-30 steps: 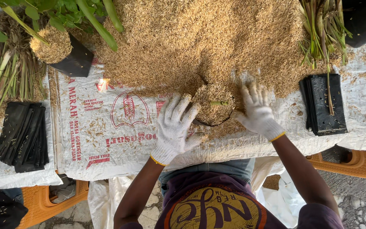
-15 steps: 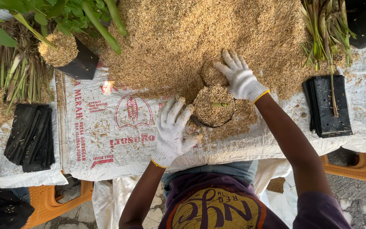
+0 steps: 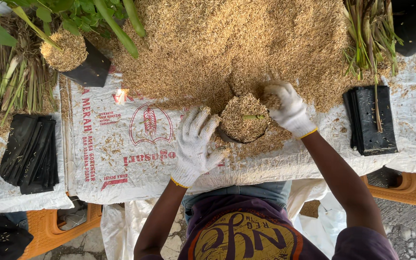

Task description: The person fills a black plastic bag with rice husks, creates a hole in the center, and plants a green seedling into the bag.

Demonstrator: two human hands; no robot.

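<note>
Our right hand (image 3: pixel 287 108) has come back from the husk pile (image 3: pixel 227 43) clutching husks over the filled bag (image 3: pixel 244 118); left hand (image 3: pixel 194 144) braces it, fingers spread

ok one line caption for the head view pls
Gloved left hand steadies a small black bag full of husks while the right hand brings a fistful from the husk pile.
</note>
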